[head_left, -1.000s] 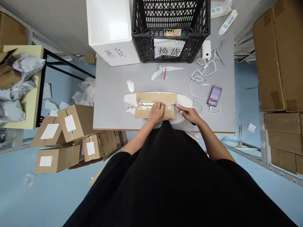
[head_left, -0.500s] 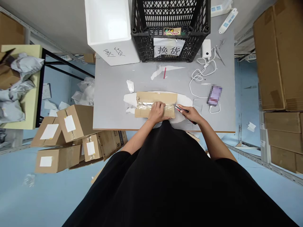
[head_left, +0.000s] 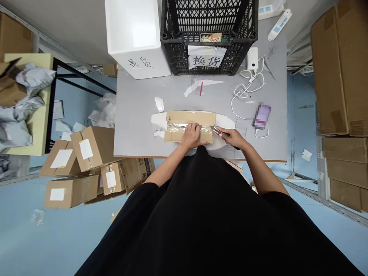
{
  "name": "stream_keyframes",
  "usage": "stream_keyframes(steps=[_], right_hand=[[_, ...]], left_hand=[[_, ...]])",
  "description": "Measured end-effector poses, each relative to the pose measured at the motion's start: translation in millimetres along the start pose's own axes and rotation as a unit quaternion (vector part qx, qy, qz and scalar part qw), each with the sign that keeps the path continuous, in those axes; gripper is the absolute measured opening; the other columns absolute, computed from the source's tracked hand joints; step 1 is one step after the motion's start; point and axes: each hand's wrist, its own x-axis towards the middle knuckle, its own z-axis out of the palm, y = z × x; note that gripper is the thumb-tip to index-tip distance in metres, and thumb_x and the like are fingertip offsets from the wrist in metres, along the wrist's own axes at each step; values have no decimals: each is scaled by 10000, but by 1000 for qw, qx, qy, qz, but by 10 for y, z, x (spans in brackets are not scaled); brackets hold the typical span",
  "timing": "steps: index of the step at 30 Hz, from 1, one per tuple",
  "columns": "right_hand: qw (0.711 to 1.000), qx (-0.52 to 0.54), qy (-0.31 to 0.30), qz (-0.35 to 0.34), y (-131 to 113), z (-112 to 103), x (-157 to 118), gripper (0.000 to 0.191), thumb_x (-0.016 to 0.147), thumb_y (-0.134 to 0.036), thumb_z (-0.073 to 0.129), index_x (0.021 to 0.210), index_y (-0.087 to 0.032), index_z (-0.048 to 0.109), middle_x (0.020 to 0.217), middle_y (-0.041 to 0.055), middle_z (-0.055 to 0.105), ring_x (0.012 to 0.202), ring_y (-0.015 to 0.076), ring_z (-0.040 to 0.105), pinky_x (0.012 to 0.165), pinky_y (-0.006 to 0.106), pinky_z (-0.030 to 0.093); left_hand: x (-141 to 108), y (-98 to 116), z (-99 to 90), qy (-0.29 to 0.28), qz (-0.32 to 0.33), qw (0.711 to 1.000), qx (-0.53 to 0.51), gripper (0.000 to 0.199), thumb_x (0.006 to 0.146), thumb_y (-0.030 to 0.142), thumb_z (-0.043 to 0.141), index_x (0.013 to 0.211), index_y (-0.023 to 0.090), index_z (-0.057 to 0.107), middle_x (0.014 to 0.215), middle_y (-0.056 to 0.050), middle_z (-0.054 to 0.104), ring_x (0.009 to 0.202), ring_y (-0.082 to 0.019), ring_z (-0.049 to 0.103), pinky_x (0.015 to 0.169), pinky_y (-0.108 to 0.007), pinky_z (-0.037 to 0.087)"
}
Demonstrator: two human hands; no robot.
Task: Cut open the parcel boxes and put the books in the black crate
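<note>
A flat cardboard package with clear tape along its middle lies on a torn white plastic bag near the front of the table. My left hand grips it from above, its fingers curled over the tape and its thumb along the near edge. In my right hand is a utility knife with a dark handle; its tip meets the right end of the package, by the tape. Whether the blade has gone into the tape is too small to make out.
Behind the package stand a white bin and a black plastic crate on the grey table. A phone and a white cable lie to the right. Cardboard boxes are piled at the left.
The whole view shifts slightly. The knife tip sits a touch further left against the package's right end; my left hand stays in place on the package.
</note>
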Motion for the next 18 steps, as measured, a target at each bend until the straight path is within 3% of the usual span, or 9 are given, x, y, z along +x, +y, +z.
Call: stream_keyframes(steps=[5,13,18], right_hand=[[999,32,-12,12,56,11,-94,559,923,-359,534,1477,-283,538,727,-26,686,521,113,528,661,285,492],[999,30,-13,5,2,9,-32,560,919,-386,546,1462,-250,562,847,6,753,504,108,519,668,296,511],[999,37,-6,16,49,14,-149,550,919,-381,558,1456,-263,569,750,-11,710,523,120,554,668,293,515]], left_hand=[[-26,9,11,11,-7,1000,0,884,710,808,640,1241,105,569,1177,-230,540,1118,-389,485,947,-517,387],[-14,-13,23,10,9,1000,3,917,719,832,602,1247,83,566,1184,-243,537,1122,-385,483,960,-514,381],[-40,11,13,4,-12,1000,4,895,726,824,605,1252,102,569,1202,-243,538,1138,-390,480,977,-519,372]])
